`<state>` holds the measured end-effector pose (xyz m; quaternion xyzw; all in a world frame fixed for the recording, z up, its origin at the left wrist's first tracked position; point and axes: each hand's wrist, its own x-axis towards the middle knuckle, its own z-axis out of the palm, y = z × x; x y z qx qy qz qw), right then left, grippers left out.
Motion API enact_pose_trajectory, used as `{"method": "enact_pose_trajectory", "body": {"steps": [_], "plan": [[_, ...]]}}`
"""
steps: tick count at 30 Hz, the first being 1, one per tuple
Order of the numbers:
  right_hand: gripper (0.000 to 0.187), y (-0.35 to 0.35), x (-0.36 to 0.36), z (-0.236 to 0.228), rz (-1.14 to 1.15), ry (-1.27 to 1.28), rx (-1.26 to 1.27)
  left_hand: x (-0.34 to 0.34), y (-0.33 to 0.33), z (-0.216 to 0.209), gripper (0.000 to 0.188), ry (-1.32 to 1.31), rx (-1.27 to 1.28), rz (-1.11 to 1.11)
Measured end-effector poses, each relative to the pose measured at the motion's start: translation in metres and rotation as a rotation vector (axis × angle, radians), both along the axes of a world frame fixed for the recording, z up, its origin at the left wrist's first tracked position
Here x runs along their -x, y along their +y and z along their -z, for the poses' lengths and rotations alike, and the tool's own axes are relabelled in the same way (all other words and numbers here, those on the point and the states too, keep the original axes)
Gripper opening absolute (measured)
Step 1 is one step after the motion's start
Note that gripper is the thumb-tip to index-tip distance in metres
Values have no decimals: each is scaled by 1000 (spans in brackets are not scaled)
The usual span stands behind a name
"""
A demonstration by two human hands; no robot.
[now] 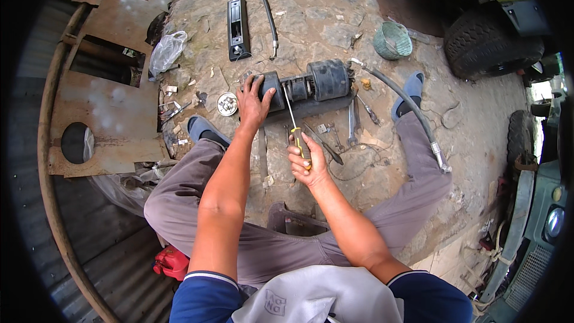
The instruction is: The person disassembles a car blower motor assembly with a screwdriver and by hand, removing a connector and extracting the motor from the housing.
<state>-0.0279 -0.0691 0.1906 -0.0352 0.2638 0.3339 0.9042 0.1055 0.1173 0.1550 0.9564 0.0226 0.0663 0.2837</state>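
Observation:
On the ground between my feet lies a black blower unit (330,81) with two rounded drum housings and a narrower middle part. My left hand (255,103) rests on its left housing, fingers spread over the top. In my right hand (308,159) is a screwdriver (297,137) with a dark and yellow handle, my fingers wrapped round it. Its shaft points away from me, and the tip meets the unit beside the left housing's inner edge. Exactly what the tip touches is too small to tell. A small round dish (227,104) of little metal parts sits left of my left hand.
Wrenches (352,125) and other hand tools lie just right of the screwdriver. A hose with metal fittings (394,87) reaches over my right leg. Beyond are a long black panel (238,27), a shorter hose (269,18) and a green basket (392,40). A vehicle tyre (487,42) stands far right.

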Motion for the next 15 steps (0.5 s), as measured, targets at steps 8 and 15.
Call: {"method": "enact_pose_trajectory", "body": {"steps": [8, 15], "plan": [[26, 18, 1, -26, -465, -665, 2042, -1, -2, -19, 53, 23, -92, -81], [33, 36, 1, -30, -404, -552, 1965, 37, -36, -16, 34, 482, 328, -222]]}}
